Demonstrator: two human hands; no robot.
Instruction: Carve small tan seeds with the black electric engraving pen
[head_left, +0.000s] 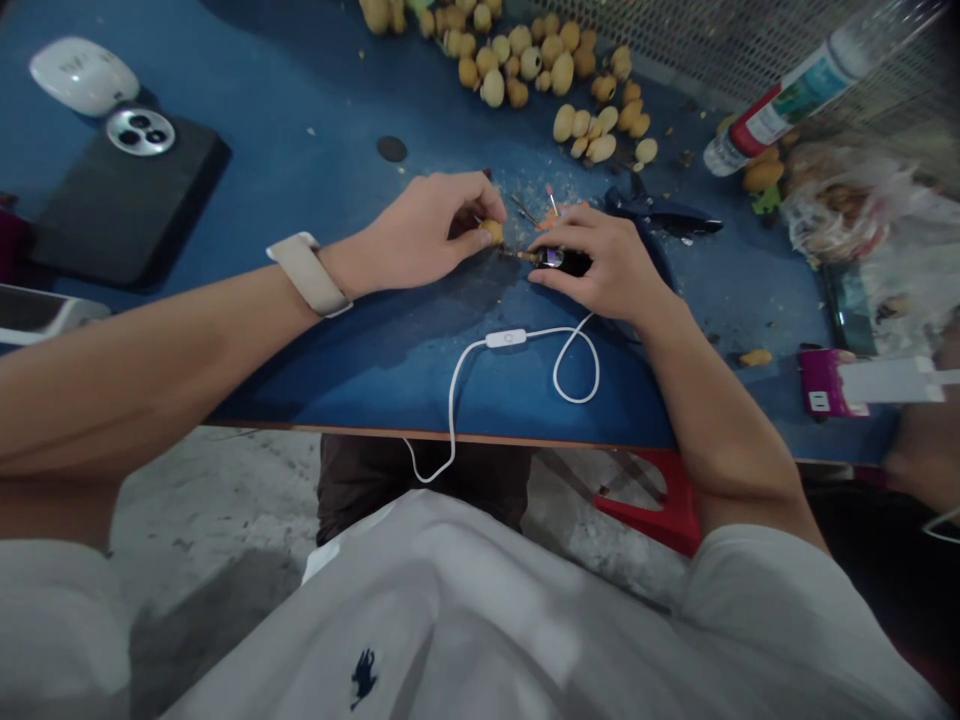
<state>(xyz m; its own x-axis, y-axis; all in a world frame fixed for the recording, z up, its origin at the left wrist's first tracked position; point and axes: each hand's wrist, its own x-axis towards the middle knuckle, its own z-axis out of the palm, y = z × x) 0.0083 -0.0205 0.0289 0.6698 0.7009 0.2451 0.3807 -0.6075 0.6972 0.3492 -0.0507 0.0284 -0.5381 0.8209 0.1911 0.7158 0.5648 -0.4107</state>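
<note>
My left hand (442, 225), with a pale band on its wrist, pinches a small yellow-brown gourd-like piece (492, 232) between thumb and fingers. Just to its right, my right hand (592, 255) is closed around a short black tool (566, 261). The tool's thin tip points left and reaches close to the piece; whether they touch is too small to tell. A white cable with an inline switch (506, 339) loops on the table below the hands. Crumbs, a pink-tipped stick (552, 198) and an orange scrap lie just beyond my right hand.
Many small yellow gourds (525, 60) lie at the back of the blue table (300, 385). A black phone (131, 200) and white mouse-like object (84, 76) are left. A bottle (787, 105), plastic bag (847, 200) and purple box (825, 382) stand right, near another person's arm.
</note>
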